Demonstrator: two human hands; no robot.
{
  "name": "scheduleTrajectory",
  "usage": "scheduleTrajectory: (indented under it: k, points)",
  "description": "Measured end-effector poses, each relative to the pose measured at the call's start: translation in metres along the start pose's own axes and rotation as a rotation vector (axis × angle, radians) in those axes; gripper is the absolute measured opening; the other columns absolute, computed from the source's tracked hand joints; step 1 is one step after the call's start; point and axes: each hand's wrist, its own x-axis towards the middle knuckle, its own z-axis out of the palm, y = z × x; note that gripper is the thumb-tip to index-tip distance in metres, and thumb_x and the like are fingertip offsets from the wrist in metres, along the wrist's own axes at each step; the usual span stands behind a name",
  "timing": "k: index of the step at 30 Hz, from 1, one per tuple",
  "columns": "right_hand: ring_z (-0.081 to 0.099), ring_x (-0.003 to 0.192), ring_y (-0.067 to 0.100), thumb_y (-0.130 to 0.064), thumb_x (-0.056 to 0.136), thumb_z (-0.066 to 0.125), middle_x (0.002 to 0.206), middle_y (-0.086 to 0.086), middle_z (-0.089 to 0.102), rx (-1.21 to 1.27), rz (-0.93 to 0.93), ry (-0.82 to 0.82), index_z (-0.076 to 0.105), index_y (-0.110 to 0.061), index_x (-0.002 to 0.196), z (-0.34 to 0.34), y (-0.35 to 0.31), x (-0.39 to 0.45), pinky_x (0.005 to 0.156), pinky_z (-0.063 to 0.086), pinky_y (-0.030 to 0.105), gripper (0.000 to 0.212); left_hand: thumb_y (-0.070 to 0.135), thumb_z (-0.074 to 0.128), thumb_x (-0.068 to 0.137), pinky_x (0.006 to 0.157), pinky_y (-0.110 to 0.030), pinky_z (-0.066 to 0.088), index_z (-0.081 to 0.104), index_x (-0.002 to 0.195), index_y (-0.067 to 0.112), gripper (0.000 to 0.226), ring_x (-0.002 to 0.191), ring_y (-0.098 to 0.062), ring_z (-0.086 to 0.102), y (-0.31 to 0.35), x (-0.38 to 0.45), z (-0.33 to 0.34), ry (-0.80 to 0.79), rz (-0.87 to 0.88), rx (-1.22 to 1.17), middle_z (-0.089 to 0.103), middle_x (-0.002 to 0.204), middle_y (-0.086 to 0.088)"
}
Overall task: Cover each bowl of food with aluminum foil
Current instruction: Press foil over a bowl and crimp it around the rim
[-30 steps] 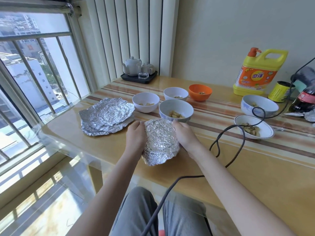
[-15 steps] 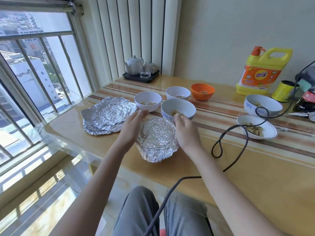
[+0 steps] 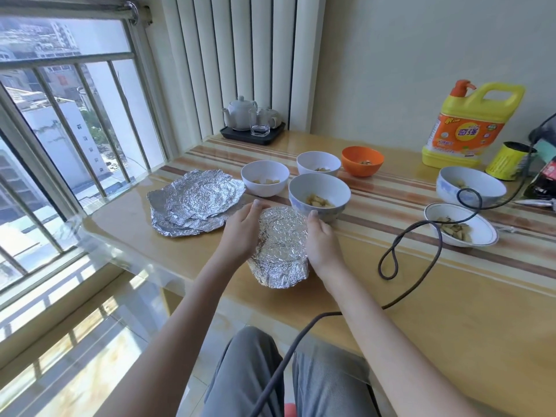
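A bowl wrapped in crinkled aluminum foil (image 3: 281, 245) stands near the table's front edge. My left hand (image 3: 240, 233) lies flat against its left side and my right hand (image 3: 320, 239) against its right side, fingers stretched forward and pressing the foil. Left of it lies a stack of loose foil sheets (image 3: 195, 201). Uncovered bowls with food stand behind: a blue-patterned bowl (image 3: 319, 191) touching the wrapped one, two white bowls (image 3: 264, 182) (image 3: 318, 164), an orange bowl (image 3: 362, 161), a blue-white bowl (image 3: 471, 186) and a shallow dish (image 3: 460, 224) at the right.
A dark cable (image 3: 421, 245) loops over the wooden table (image 3: 451, 311) at the right and runs down past my lap. A yellow detergent jug (image 3: 472, 124) and a yellow can (image 3: 508, 165) stand at the back right, a tea set on a tray (image 3: 252, 127) at the back.
Half a second ago both hands reached toward the far rim of the wrapped bowl; now they have slid back along its sides. The bowl stays in place.
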Motion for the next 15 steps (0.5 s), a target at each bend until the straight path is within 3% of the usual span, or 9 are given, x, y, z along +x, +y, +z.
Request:
scheduleTrajectory:
  k: [2, 5, 7, 10, 13, 15]
  points:
    - [0.048, 0.114, 0.014, -0.035, 0.106, 0.025, 0.115, 0.0, 0.056, -0.02, -0.005, -0.035, 0.051, -0.012, 0.136, -0.002, -0.005, -0.001, 0.086, 0.029, 0.018, 0.046, 0.032, 0.031, 0.106, 0.102, -0.039, 0.042, 0.067, 0.115, 0.015, 0.041, 0.113, -0.022, 0.057, -0.002, -0.001, 0.002, 0.026, -0.019, -0.007, 0.065, 0.117, -0.007]
    - [0.045, 0.125, 0.013, -0.04, 0.105, 0.026, 0.135, -0.001, 0.053, -0.014, 0.022, -0.16, 0.049, -0.013, 0.139, -0.009, -0.007, 0.003, 0.099, 0.031, 0.021, 0.049, 0.035, 0.03, 0.106, 0.104, -0.042, 0.042, 0.066, 0.119, 0.015, 0.044, 0.113, -0.022, 0.058, -0.003, -0.003, -0.002, -0.01, -0.041, -0.01, 0.066, 0.118, -0.006]
    - [0.047, 0.128, 0.018, -0.049, 0.102, 0.025, 0.136, 0.002, 0.054, -0.044, 0.053, -0.153, 0.054, -0.015, 0.133, -0.018, -0.008, 0.003, 0.108, 0.033, 0.031, 0.055, 0.036, 0.03, 0.106, 0.102, -0.042, 0.044, 0.068, 0.11, 0.021, 0.041, 0.109, -0.02, 0.06, -0.001, -0.001, -0.011, -0.049, -0.021, -0.002, 0.068, 0.112, -0.002]
    - [0.057, 0.111, 0.025, -0.047, 0.103, 0.024, 0.117, 0.01, 0.064, -0.076, -0.006, -0.016, 0.061, -0.007, 0.119, -0.026, -0.012, -0.002, 0.097, 0.043, 0.038, 0.056, 0.035, 0.037, 0.104, 0.104, -0.039, 0.044, 0.065, 0.097, 0.029, 0.03, 0.105, -0.014, 0.061, 0.006, 0.007, -0.023, -0.101, 0.032, -0.043, 0.068, 0.104, 0.006]
    - [0.053, 0.1, 0.021, -0.038, 0.105, 0.025, 0.103, 0.002, 0.057, -0.139, -0.049, -0.052, 0.054, -0.014, 0.124, -0.011, -0.013, -0.014, 0.081, 0.037, 0.029, 0.043, 0.027, 0.036, 0.106, 0.109, -0.041, 0.041, 0.065, 0.114, 0.014, 0.033, 0.116, -0.018, 0.059, 0.011, 0.013, -0.017, -0.206, 0.008, -0.056, 0.066, 0.117, -0.002]
    - [0.053, 0.094, 0.022, -0.035, 0.105, 0.024, 0.098, 0.004, 0.056, -0.196, -0.034, -0.052, 0.054, -0.017, 0.114, -0.001, -0.004, -0.014, 0.076, 0.038, 0.03, 0.035, 0.021, 0.034, 0.106, 0.106, -0.041, 0.043, 0.068, 0.111, 0.011, 0.036, 0.114, -0.022, 0.06, 0.01, 0.013, -0.013, -0.23, -0.001, -0.035, 0.067, 0.114, -0.003]
